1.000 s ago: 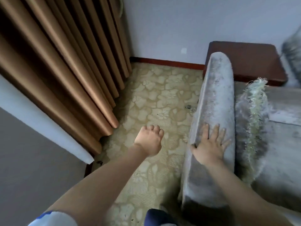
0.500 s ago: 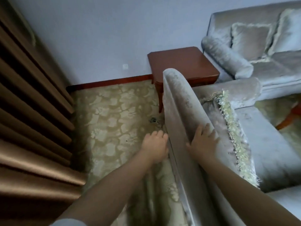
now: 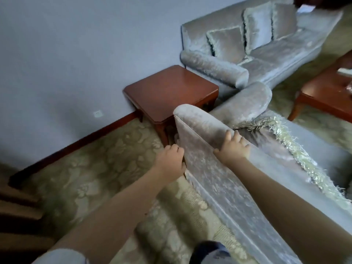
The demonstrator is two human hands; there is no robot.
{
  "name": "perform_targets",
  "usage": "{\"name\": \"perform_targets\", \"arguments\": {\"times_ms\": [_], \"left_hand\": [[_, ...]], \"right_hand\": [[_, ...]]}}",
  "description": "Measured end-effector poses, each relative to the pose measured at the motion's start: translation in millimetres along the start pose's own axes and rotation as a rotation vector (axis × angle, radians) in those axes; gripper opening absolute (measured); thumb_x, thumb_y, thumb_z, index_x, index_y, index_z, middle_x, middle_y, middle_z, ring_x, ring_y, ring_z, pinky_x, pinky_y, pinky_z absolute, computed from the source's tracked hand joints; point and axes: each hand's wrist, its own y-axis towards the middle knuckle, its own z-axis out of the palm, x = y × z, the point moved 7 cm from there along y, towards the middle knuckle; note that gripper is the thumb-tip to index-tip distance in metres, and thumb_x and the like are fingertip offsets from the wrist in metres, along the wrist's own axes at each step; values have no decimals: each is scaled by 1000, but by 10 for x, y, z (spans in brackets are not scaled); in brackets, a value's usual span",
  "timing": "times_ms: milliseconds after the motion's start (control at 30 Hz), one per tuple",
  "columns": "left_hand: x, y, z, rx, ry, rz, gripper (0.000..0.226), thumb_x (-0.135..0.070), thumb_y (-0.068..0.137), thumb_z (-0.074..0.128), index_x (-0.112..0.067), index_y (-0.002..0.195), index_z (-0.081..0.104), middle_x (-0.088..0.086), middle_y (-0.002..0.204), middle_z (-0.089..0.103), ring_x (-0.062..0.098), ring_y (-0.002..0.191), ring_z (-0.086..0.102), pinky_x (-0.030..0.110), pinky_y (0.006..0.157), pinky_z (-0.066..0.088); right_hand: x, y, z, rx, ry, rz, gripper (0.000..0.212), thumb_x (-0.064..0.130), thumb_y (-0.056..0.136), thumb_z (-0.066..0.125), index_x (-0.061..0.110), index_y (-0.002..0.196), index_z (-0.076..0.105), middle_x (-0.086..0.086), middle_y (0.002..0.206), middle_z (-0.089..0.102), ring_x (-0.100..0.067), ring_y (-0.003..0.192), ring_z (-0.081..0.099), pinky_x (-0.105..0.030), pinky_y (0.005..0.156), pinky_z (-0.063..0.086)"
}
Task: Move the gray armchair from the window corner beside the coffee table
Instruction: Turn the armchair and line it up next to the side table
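Observation:
The gray armchair [image 3: 211,174] stands on the carpet with its velvet backrest toward me and a fringed cushion [image 3: 285,143] on its seat. My left hand [image 3: 170,161] is against the rear face of the backrest, its fingers curled at the left seam edge. My right hand [image 3: 233,149] grips the top of the backrest, fingers over the far side and thumb on the near side. The wooden coffee table [image 3: 322,92] is at the right edge, beyond the chair's rolled arm.
A square wooden side table [image 3: 171,90] stands by the wall just past the chair. A gray sofa [image 3: 213,63] with several cushions sits behind it. Brown curtains [image 3: 17,212] hang at the lower left. Patterned carpet [image 3: 95,168] lies open to my left.
The view swung right, away from the curtains, bringing the sofa and coffee table into sight. My left hand went from hanging in the air to the backrest's rear edge. My right hand stayed on top.

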Motion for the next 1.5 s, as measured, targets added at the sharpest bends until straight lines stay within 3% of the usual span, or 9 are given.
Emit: {"name": "perform_targets", "arguments": {"times_ms": [233,467,633,800,900,1033,1200,1333,1500], "left_hand": [[416,923,390,113,-100,165,38,-41,88,47,-14,115,45,6,114,49,24,104,50,36,77,43],[837,2185,465,-67,-149,161,52,-42,85,52,-16,130,40,4,128,44,21,105,53,32,75,43],[1061,2961,455,-77,-244,378,42,-34,90,48,-13,127,50,4,131,46,24,107,55,36,78,47],[930,3215,793,118,-385,593,46,-43,96,34,-19,134,42,-2,135,40,17,118,47,30,93,39],[834,3314,912,187,-466,702,56,-46,97,30,-16,144,31,2,153,24,15,135,30,22,108,21],[801,3342,963,248,-490,784,63,-47,97,28,-9,146,25,7,154,23,16,139,23,21,111,14],[812,3265,916,171,-679,696,52,-36,94,44,-7,137,43,8,142,43,20,129,41,25,105,31],[803,3293,855,77,-668,713,45,-36,83,53,-6,115,63,7,117,64,23,104,63,28,80,53],[689,3385,766,-1,-598,813,47,-40,81,44,-6,103,69,6,101,68,23,87,67,27,66,55]], "right_hand": [[396,367,114,25,55,118,87,56,77,53,15,143,15,-16,151,17,-37,135,24,-51,104,28],[1148,1528,321,112,87,75,100,70,76,44,17,148,1,-14,156,6,-38,141,11,-57,108,19],[1511,1972,346,43,24,-31,89,72,70,14,16,135,36,-10,134,44,-34,121,40,-51,95,30],[1529,1955,215,-161,85,-48,55,54,82,39,17,119,57,-4,112,63,-26,99,61,-40,81,48],[1485,1948,145,-174,123,-5,47,48,83,42,15,111,62,-3,107,66,-24,93,63,-36,79,50],[1430,1808,46,-254,106,287,33,35,76,42,12,83,65,-4,85,68,-27,75,64,-33,68,51],[1487,1589,153,-362,71,569,41,34,83,43,8,102,69,-8,107,68,-29,103,62,-42,90,46],[1500,1499,275,-449,42,519,50,39,82,44,7,113,66,-7,117,65,-26,110,60,-43,97,36],[1410,1613,251,-462,58,489,47,39,79,47,9,107,68,-4,111,67,-23,104,62,-40,93,38]]}}
